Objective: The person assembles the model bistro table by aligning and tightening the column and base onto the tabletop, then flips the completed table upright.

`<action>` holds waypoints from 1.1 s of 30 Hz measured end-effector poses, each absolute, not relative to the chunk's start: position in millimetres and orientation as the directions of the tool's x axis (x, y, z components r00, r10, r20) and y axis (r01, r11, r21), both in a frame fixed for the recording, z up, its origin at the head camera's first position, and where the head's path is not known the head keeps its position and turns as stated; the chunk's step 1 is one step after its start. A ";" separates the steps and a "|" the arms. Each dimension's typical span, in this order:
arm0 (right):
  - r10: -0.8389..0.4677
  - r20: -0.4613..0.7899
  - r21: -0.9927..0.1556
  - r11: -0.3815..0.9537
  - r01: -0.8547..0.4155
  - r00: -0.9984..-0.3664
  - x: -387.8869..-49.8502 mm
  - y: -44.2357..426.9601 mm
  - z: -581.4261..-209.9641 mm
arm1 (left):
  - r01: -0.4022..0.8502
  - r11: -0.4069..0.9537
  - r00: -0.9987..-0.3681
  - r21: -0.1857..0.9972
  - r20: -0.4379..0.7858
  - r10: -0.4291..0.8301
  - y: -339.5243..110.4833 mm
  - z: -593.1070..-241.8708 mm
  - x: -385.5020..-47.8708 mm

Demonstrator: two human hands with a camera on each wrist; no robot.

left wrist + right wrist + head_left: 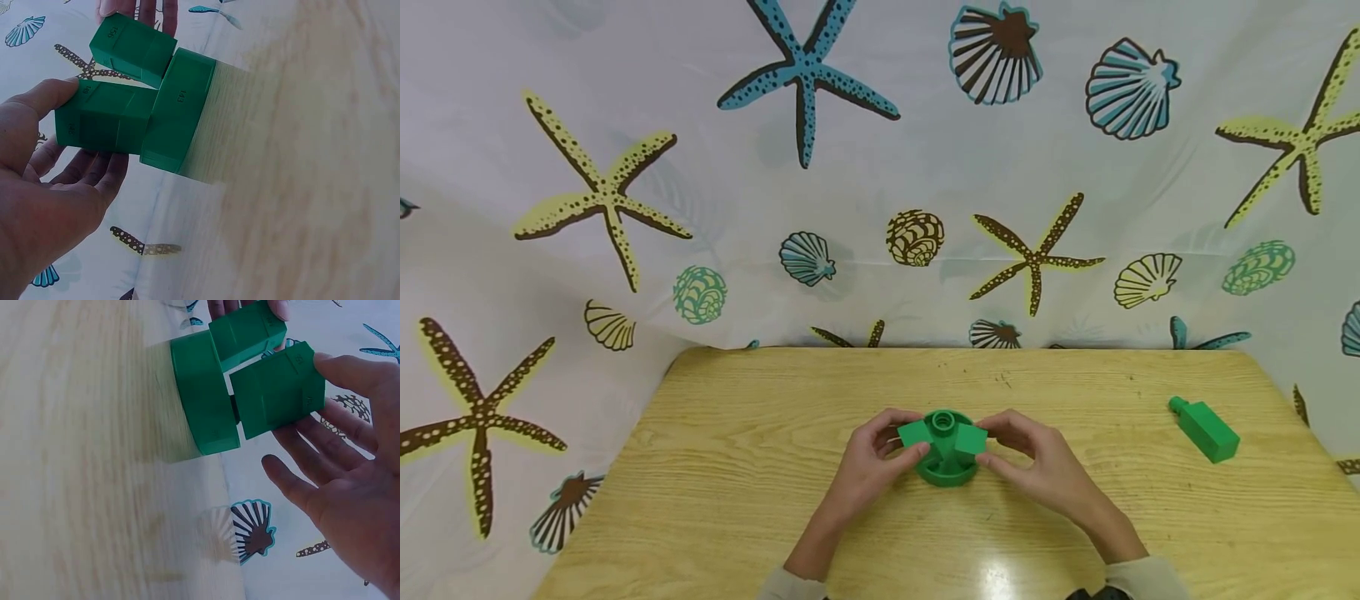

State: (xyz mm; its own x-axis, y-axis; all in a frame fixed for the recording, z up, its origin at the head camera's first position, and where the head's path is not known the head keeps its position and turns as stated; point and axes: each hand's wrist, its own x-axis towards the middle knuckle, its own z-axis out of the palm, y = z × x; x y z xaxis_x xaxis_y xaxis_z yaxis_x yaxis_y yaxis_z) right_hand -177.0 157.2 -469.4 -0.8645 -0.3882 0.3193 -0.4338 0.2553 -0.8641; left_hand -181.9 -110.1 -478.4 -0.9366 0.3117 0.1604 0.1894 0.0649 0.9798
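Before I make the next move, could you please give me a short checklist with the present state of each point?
1. Left grip holds the left block between thumb and fingers: ok.
2. Right grip holds the right block between thumb and fingers: ok.
3. Round base stands on the table: ok.
4. Right block sits flush against the base: not ok; the right wrist view shows a narrow gap.
5. Left block is fully seated: cannot tell; its joint is hidden.
6. Spare block is fitted to the base: not ok; it lies apart on the table, towards the right.
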 end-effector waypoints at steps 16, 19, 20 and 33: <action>-0.393 0.304 -0.832 0.335 -0.443 -0.868 -183.0 147.3 -472.8 | 0.199 0.055 -0.933 0.978 0.172 0.317 -110.2 -479.1 -182.8; -0.387 0.319 -0.835 0.317 -0.449 -0.865 -185.4 146.9 -473.6 | 0.205 0.054 -0.931 0.977 0.178 0.320 -110.0 -479.7 -183.1; -0.385 0.328 -0.834 0.311 -0.456 -0.863 -186.1 146.6 -473.8 | 0.208 0.053 -0.930 0.977 0.181 0.321 -109.9 -480.1 -183.2; -0.399 0.338 -0.859 0.238 -0.452 -0.853 -189.7 143.4 -477.3 | 0.209 0.056 -0.931 0.976 0.181 0.318 -108.6 -481.2 -183.0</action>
